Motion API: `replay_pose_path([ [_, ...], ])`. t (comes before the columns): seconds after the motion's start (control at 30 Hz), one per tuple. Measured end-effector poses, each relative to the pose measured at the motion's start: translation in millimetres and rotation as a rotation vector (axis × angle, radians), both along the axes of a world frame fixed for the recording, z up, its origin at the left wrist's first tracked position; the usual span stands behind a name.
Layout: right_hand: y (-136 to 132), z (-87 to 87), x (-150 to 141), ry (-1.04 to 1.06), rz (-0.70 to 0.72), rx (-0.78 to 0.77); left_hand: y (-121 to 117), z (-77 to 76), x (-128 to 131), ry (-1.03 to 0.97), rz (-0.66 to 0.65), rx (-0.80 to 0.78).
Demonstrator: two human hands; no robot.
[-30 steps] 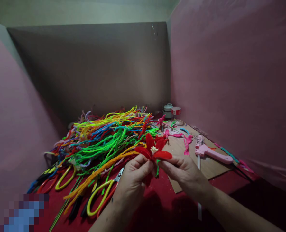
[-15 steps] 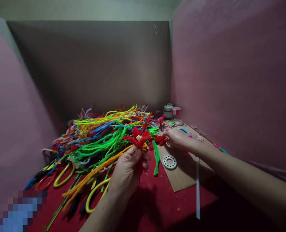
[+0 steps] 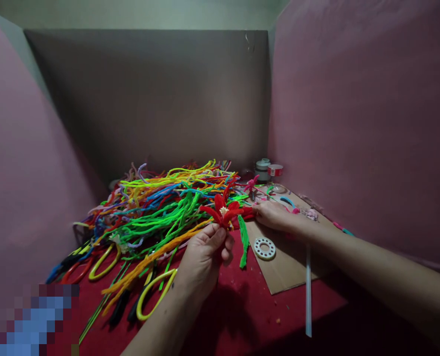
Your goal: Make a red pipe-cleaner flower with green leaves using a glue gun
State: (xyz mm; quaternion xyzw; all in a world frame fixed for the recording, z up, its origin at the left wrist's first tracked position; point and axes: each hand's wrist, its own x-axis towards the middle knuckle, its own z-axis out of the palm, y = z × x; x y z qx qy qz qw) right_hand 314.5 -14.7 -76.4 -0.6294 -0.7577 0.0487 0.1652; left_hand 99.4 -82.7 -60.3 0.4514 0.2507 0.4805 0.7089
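Note:
My left hand (image 3: 204,257) pinches the stem of a red pipe-cleaner flower (image 3: 222,211) with a pale centre, holding it upright above the red table (image 3: 242,316). My right hand (image 3: 275,215) reaches across a cardboard sheet (image 3: 286,267) and closes its fingers on a loose red petal piece (image 3: 247,212) beside the flower. A green pipe-cleaner piece (image 3: 243,240) lies just below the flower. A white ring-shaped tape roll (image 3: 265,247) rests on the cardboard near my right wrist.
A big heap of coloured pipe cleaners (image 3: 160,207) fills the table's left and middle. Yellow-handled scissors (image 3: 155,294) lie by my left forearm. A clear glue stick (image 3: 308,291) lies under my right arm. Small tape rolls (image 3: 268,169) stand at the back corner. Pink walls enclose the space.
My right hand let go of the flower and reached right and back to the red petal piece. The left hand keeps the flower, now raised a little. The pink glue gun is now hidden behind my right arm.

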Motion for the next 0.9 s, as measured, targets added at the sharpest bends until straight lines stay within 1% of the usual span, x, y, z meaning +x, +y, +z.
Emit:
replay_pose_path([
  [0.1,2.0,1.2,5.1,0.185,0.006,-0.001,1.4,-0.4,-0.8,-0.003,0.000,0.006],
  [0.2,-2.8,7.7,12.5,0.432,0.019,-0.057,2.6,-1.7,-1.2,-0.010,-0.005,0.008],
  [0.3,-17.1,15.8,14.4,0.702,0.057,-0.137,2.8,-3.6,-1.3,-0.019,-0.020,0.007],
  [0.4,-36.0,21.3,7.8,0.919,0.106,-0.222,2.5,-4.8,-1.0,-0.020,-0.032,0.005],
  [0.43,-42.0,22.0,4.2,1.031,0.132,-0.270,2.4,-4.8,-0.8,-0.021,-0.032,0.005],
  [0.5,-52.3,21.4,-4.4,1.346,0.199,-0.400,2.4,-4.7,-0.3,-0.023,-0.035,0.003],
  [0.57,-59.9,19.1,-13.8,1.556,0.252,-0.475,2.5,-4.3,0.3,-0.032,-0.038,-0.003],
  [0.67,-65.6,15.6,-27.8,1.646,0.245,-0.473,2.2,-3.7,0.8,-0.038,-0.028,-0.015],
  [0.83,-62.1,15.7,-49.5,1.732,0.184,-0.334,2.2,-2.0,0.4,-0.037,0.039,-0.060],
  [0.9,-59.1,16.4,-57.2,1.771,0.208,-0.315,3.3,-1.1,0.2,-0.055,0.064,-0.086],
])
